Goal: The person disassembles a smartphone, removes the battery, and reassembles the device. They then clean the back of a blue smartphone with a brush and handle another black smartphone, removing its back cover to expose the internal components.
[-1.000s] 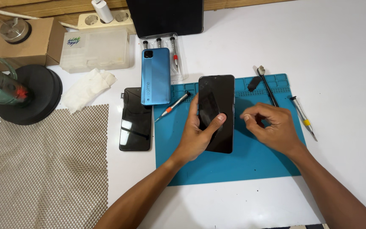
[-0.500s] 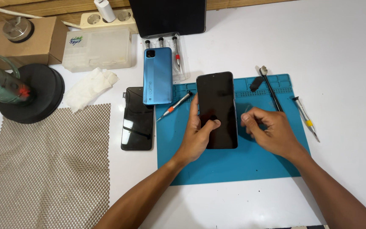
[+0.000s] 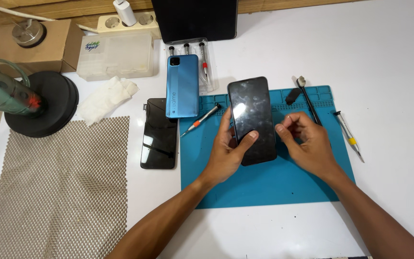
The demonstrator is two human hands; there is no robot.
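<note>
My left hand (image 3: 229, 152) holds a black smartphone (image 3: 252, 117) screen-up over the blue work mat (image 3: 264, 184), thumb resting on the glass. My right hand (image 3: 307, 144) hovers just right of the phone's edge, fingers curled with thumb and forefinger pinched together; whether something tiny is between them I cannot tell. A blue phone back cover (image 3: 182, 85) lies at the mat's upper left corner. A second black screen panel (image 3: 159, 133) lies flat on the white table beside it.
A small screwdriver with an orange band (image 3: 200, 121) lies on the mat's left edge. Tweezers and a black pry tool (image 3: 307, 98) lie at the mat's top right, another screwdriver (image 3: 348, 135) off its right edge. A mesh pad (image 3: 58, 187), black round stand (image 3: 44, 103) and white cloth (image 3: 104, 98) are left.
The phone in my left hand has tilted up slightly, now catching glare. My right hand has lifted off the mat and come closer to the phone's right edge.
</note>
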